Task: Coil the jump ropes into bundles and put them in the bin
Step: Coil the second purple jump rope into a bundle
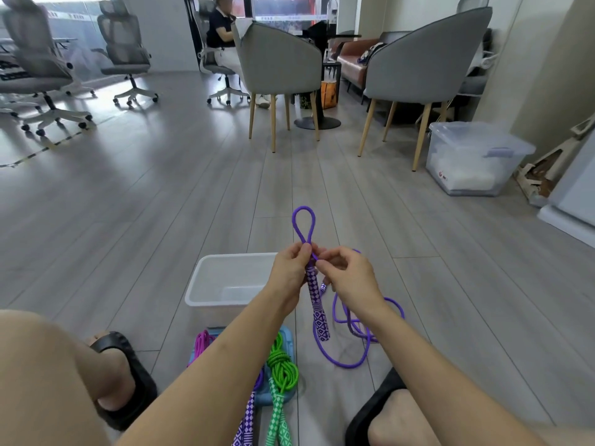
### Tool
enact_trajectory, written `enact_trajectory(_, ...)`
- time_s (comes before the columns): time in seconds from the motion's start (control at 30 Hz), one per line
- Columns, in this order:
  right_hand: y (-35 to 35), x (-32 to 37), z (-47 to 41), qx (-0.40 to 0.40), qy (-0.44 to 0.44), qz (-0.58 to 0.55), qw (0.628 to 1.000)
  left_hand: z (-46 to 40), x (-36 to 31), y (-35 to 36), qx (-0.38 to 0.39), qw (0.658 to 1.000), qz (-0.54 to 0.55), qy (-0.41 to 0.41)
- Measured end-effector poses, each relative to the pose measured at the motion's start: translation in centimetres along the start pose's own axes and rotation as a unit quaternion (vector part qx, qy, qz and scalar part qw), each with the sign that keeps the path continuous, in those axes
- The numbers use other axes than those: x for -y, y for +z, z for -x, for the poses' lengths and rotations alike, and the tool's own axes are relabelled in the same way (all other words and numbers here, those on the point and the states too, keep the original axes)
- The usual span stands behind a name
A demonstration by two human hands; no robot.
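Observation:
I hold a purple jump rope (349, 320) in front of me. My left hand (291, 272) grips the top of its purple-and-white patterned handle (317, 309), which hangs down. A small rope loop (303, 224) stands up above my fingers. My right hand (349, 276) pinches the cord right beside the left. The rest of the cord trails loose on the floor to the right. A white bin (206, 284) sits on the floor behind my left arm; what shows of its inside holds nothing. A green rope bundle (282, 370), a pink rope (202, 344) and another purple handle (246, 420) lie near my feet.
A blue lid or tray (289, 342) lies under the ropes between my sandalled feet (128, 378). Two grey chairs (280, 69) and a round table base stand ahead. A clear lidded storage box (473, 159) is at the right. Office chairs and a seated person are farther back.

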State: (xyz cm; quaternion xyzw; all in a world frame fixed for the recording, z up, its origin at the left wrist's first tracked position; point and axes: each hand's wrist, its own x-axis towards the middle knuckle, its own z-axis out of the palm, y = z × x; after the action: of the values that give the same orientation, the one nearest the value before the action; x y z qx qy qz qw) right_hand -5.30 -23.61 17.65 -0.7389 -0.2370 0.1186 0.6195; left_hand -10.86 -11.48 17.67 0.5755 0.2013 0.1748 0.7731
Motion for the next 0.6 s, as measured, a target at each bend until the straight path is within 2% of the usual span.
enact_trajectory(0.1,-0.6,0.2,-0.2,0.112,0.009,0.024,0.993,-1.0,-1.2,-0.9,-0.056,0.996,0.062,0.025)
enact_trajectory(0.2,-2.4,0.5,-0.1,0.232,-0.022,0.090,0.968,-2.1,-3.0,-2.5,-0.094,0.989,0.099,0.053)
enact_trajectory(0.27,-4.0,0.4,-0.5,0.261,-0.034,0.134,0.956,-2.7,-4.3,-3.8,-0.103,0.984,0.129,0.058)
enact_trajectory(0.37,-5.8,0.0,-1.5,0.213,-0.050,0.158,0.963,-2.8,-5.5,-4.9,-0.093,0.990,0.084,0.068)
enact_trajectory(0.5,-5.5,0.4,-1.9,0.145,-0.082,0.111,0.980,-1.8,-4.2,-3.6,-0.022,0.994,-0.083,0.070)
enact_trajectory(0.6,-4.3,1.7,-1.5,0.132,-0.103,0.129,0.977,-0.6,-3.1,-2.6,0.025,0.990,-0.126,0.060)
